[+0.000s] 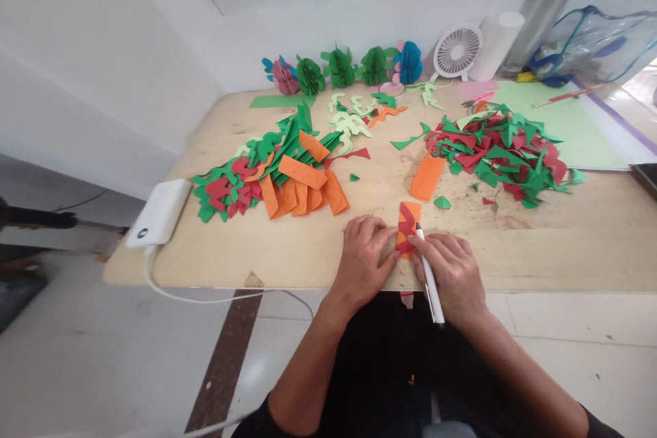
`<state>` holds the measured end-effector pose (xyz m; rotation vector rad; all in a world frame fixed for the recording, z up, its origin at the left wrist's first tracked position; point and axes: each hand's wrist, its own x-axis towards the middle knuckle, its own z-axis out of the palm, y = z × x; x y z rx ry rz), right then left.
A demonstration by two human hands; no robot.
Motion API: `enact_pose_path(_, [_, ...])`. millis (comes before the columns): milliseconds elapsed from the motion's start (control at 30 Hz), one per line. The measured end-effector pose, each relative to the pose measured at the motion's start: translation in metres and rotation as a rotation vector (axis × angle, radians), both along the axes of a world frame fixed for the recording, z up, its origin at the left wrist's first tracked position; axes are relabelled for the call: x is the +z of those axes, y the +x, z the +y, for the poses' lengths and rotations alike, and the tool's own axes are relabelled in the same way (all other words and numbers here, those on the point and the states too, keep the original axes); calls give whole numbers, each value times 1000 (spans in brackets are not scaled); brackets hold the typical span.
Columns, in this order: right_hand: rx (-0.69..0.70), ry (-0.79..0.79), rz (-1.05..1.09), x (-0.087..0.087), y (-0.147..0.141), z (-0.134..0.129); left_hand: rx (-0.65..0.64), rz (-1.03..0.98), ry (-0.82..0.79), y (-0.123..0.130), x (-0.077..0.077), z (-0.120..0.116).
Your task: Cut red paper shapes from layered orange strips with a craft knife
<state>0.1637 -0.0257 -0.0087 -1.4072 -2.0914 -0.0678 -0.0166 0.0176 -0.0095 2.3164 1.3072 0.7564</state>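
Note:
An orange paper strip lies near the table's front edge with a wavy red paper cutout on top. My left hand rests at its left side, index finger and thumb apart, their tips touching the paper's edge; it grips nothing. My right hand is closed around a white pen with a black tip. The pen slants, its tip up by the strip's right edge, and my right index fingertip presses on the red cutout. The underside of the right fingers is hidden.
A folded orange paper lies beyond the strip. Green and red scraps heap at the right. Orange strips and green and red cutouts lie at the left, near a white power bank. Paper ornaments and a small fan stand behind.

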Motion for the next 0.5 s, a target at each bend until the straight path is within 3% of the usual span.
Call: enact_pose_path(500, [-9,8,6,4,-2,0,15,-105,-7,-11,4,-6])
